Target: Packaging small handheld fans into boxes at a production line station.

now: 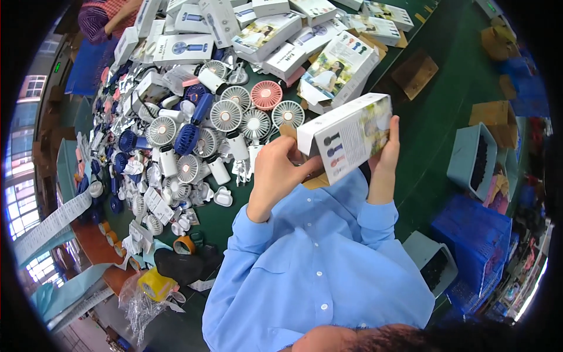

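A white printed fan box (346,141) is tilted in front of my chest, with small pictures of handheld fans on its near side. My right hand (385,155) grips its right end, thumb up along the edge and the other fingers hidden behind. At the left end, my left hand (280,173) is closed, its fingers curled and its thumb against the box's end. Brown cardboard (287,131) shows by the left fingers; how it joins the box is unclear. Handheld fans (256,124) in white, blue and pink lie heaped just beyond my left hand.
Several fan boxes (183,48) are piled at the far side of the green table (404,126). Tape rolls (184,245) and a black cloth (185,267) lie at the near left. Blue crates (475,246) and grey bins (469,164) stand at right. Another person's arm (122,16) shows far left.
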Available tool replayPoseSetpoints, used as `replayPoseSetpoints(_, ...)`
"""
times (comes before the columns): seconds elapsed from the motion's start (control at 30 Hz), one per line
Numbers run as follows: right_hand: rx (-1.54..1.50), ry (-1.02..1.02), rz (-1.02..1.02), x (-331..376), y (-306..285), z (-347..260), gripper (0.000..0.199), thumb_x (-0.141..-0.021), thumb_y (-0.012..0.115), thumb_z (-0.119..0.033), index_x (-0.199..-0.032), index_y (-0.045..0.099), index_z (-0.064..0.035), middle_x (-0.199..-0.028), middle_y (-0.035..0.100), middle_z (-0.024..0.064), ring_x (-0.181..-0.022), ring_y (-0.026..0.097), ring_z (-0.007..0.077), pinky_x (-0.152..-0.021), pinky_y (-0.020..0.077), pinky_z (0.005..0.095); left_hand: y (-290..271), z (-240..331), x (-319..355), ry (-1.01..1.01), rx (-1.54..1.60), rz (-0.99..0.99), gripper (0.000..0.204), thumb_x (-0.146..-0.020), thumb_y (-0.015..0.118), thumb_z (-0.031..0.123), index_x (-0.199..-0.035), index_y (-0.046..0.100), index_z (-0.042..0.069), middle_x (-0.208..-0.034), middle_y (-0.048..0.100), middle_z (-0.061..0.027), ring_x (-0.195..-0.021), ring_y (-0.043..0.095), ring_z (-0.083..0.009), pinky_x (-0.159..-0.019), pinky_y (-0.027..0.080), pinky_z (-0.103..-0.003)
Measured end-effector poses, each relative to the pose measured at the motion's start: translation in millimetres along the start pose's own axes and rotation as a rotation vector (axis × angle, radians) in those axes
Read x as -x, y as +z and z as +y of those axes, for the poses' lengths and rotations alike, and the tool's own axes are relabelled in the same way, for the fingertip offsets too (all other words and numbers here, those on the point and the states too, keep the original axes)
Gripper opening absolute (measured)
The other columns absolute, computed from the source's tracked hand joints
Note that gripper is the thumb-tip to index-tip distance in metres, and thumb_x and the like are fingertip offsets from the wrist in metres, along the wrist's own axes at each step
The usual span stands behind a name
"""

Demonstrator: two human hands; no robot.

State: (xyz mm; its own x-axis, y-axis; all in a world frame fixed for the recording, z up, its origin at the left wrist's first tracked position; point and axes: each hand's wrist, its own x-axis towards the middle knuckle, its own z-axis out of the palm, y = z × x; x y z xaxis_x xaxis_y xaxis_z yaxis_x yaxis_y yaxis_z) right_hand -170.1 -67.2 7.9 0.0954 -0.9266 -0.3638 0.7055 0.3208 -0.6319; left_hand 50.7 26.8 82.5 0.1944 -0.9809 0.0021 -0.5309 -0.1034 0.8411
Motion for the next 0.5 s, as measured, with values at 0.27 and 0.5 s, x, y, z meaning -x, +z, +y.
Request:
replayPoseSetpoints(0.27, 0.242, -0.277, -0.048, 13.5, 26.6, -3.4, 0.036, -0.095, 0.049, -0.036, -0.109, 0.056, -0.0039, -0.102, 0.061, 0.0044, -0.093, 0.058, 0.0129, -0.081, 0.0459, 0.0286, -2.9, -29.8, 3.0, -0.181, 0.033, -0.069, 0.012, -0.072, 0.066, 0.011, -0.075, 0.065, 0.0, -0.058, 0.061, -0.0129, -0.052, 0.061, -0.0232, -0.051, 0.045, -0.032)
replayPoseSetpoints(0.5, 0.218, -0.232, -0.09, 4.4, 19.8, 7.2, 0.036, -0.094, 0.051, -0.036, -0.11, 0.056, -0.0043, -0.105, 0.062, 0.0042, -0.094, 0.058, 0.0131, -0.083, 0.0455, 0.0285, -10.1, -69.9, 13.6, -0.19, 0.511, -0.038, 0.014, -0.08, 0.063, 0.008, -0.069, 0.061, -0.002, -0.062, 0.061, -0.0027, -0.056, 0.053, -0.0046, -0.048, 0.039, -0.023)
